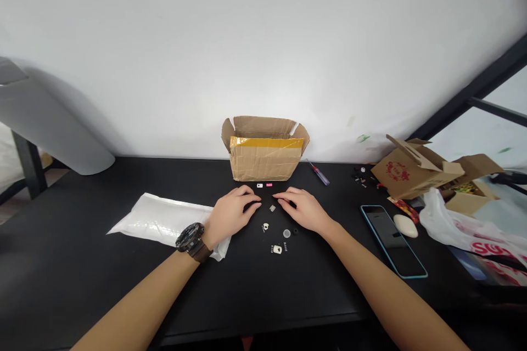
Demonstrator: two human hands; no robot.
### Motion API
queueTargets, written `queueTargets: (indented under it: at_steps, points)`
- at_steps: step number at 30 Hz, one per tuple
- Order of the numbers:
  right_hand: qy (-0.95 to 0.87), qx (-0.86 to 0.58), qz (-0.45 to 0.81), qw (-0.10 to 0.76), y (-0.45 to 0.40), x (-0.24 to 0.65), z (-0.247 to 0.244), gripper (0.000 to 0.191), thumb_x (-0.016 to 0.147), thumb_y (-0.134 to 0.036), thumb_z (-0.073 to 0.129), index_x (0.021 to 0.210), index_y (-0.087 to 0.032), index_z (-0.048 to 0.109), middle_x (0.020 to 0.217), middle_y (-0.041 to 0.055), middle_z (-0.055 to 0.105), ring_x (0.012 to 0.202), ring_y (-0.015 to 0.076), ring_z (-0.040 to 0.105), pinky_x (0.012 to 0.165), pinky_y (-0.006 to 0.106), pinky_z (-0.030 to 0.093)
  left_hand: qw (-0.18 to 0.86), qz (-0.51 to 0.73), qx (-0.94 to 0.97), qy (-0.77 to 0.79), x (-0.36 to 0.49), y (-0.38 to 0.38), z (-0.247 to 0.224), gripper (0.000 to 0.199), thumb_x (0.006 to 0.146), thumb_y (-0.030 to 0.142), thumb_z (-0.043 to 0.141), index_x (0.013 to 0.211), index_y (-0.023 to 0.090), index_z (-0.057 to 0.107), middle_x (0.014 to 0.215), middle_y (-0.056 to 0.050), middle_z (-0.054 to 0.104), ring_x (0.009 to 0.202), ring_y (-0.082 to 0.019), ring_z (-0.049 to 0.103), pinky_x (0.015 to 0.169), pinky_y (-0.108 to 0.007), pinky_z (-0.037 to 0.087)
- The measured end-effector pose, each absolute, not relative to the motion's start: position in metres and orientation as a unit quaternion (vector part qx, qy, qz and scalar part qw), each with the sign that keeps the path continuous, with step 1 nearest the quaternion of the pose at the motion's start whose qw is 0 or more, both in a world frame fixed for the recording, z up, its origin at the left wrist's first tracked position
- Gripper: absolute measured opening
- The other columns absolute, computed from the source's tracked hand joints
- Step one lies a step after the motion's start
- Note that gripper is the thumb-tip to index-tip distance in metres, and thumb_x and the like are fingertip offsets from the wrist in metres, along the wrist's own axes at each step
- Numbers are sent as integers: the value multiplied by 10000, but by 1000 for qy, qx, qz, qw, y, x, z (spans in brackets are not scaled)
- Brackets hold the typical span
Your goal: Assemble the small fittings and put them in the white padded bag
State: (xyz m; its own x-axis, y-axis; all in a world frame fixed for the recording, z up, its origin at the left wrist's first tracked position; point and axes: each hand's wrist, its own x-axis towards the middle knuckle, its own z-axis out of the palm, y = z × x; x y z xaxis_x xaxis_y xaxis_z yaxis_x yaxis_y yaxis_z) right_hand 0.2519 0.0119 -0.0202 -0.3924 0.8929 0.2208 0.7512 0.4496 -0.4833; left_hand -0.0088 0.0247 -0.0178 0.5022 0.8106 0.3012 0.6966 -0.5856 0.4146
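My left hand [234, 211] rests low over the black table, thumb and fingers apart, nothing between them. Across from it, my right hand [302, 208] has its fingers stretched toward the left one, also without anything visible in them. A small pale metal-like piece [272, 208] lies between the hands. Nearer to me are a small whitish part [265, 227], a round grey disc [287, 233], a small black round piece [295, 231] and a white part with a dark hole [277, 249]. Beyond the fingertips lie a small white piece [259, 186] and a pink-red piece [269, 185].
An open cardboard box [267, 160] stands against the wall. A white padded mailer [168, 219] lies by my left wrist. Rightward are a screwdriver [320, 175], a phone [393, 241], a white mouse [405, 226], a second carton [405, 173] and a plastic bag [465, 227].
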Motion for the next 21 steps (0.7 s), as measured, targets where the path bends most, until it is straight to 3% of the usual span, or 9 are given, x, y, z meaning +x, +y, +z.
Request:
queueTargets:
  at_steps: [9,14,21]
  points:
    - [-775,-519,217,288,17,253,-22,276,1041,-366,530,1182,-286,753,926,24,707,699,145,609,696,291,476,122,234,895,359,3,20,-10,312,1046,414,506,1290,349,688,1197,-12,663,1048,-181,662,910,-307,530]
    - [-774,-514,223,296,19,253,-25,270,1031,-358,538,1166,-284,760,948,26,723,700,146,609,687,290,471,47,177,931,317,10,18,-5,326,1063,381,469,1323,375,667,1220,-24,647,1009,-194,629,893,-339,510]
    - [-761,-513,245,312,17,254,-23,269,1024,-361,541,1153,-284,765,1030,30,751,723,153,631,712,297,499,12,167,929,331,2,20,-7,333,1071,339,449,1320,297,667,1154,-49,680,999,-209,620,853,-347,514]
